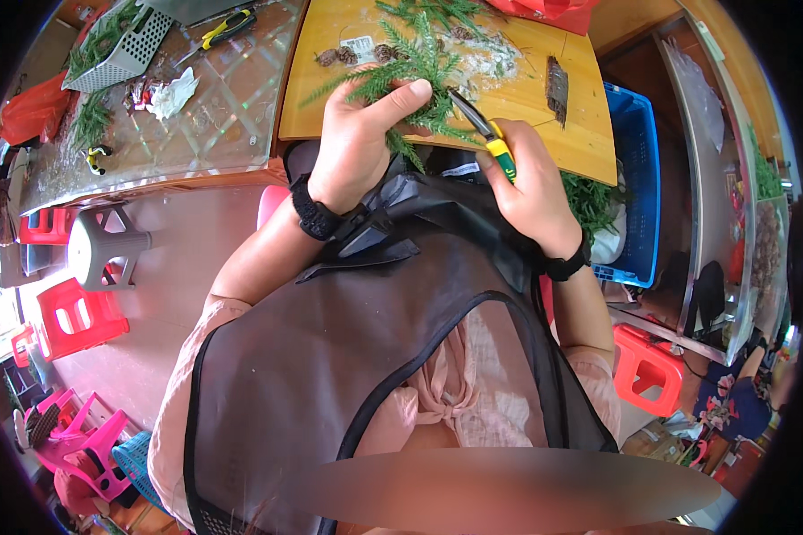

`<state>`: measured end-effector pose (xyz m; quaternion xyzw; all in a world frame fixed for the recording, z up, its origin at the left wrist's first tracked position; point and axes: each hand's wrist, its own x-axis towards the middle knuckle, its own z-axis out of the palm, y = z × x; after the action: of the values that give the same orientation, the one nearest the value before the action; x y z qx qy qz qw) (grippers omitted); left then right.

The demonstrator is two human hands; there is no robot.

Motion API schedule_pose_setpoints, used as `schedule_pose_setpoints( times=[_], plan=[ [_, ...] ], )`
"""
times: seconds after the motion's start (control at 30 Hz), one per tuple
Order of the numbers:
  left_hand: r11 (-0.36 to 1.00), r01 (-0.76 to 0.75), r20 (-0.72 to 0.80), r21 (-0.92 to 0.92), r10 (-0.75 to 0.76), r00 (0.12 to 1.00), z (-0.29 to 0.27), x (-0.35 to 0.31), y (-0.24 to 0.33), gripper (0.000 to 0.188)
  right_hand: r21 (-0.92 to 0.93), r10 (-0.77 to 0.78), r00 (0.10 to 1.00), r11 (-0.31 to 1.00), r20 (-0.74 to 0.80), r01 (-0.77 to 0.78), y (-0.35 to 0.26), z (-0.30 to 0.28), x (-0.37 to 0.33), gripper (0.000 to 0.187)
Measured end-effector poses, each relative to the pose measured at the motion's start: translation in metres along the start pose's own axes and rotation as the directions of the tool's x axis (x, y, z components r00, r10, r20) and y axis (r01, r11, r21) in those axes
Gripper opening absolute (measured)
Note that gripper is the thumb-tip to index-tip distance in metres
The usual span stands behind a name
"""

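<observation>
My left hand is closed around a green pine sprig, thumb pressed on top, above the front edge of a yellow wooden table. In my right hand is a pair of pliers with yellow and green handles. Their dark jaws reach into the sprig beside my left thumb; the greenery hides whether the tips grip anything. Small brown pine cones and a white label lie behind my left hand. To the right lies a strip of dark bark, near scattered white flakes.
Left stands a glass-topped table with a perforated basket of greenery, yellow-handled pliers and crumpled white tissue. A blue crate stands right of the yellow table. Red stools stand left; another person is at lower right.
</observation>
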<state>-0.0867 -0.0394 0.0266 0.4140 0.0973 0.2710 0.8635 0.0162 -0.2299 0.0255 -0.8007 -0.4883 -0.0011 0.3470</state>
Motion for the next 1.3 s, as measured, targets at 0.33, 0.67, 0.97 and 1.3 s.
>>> schedule_pose_setpoints(
  times=[0.33,0.67,0.97,1.3],
  plan=[
    [0.972,0.212,0.067,0.105,-0.219,0.973,0.004,-0.005,0.014,0.012,-0.348,-0.215,0.975,0.920,-0.058,0.182,0.005,-0.027,0.005,0.044],
    [0.944,0.315,0.106,0.102,-0.325,0.940,0.003,-0.003,0.020,0.011,-0.459,-0.306,0.951,0.838,0.051,0.294,0.003,-0.053,0.013,0.054],
    [0.919,0.384,0.147,0.085,-0.393,0.908,0.008,-0.008,0.030,0.011,-0.426,-0.306,0.947,0.847,0.099,0.319,0.005,-0.055,0.015,0.048],
    [0.854,0.521,0.198,-0.001,-0.510,0.837,0.001,-0.001,0.023,0.013,-0.548,-0.526,0.845,0.682,0.093,0.484,0.031,-0.066,0.042,0.044]
  ],
)
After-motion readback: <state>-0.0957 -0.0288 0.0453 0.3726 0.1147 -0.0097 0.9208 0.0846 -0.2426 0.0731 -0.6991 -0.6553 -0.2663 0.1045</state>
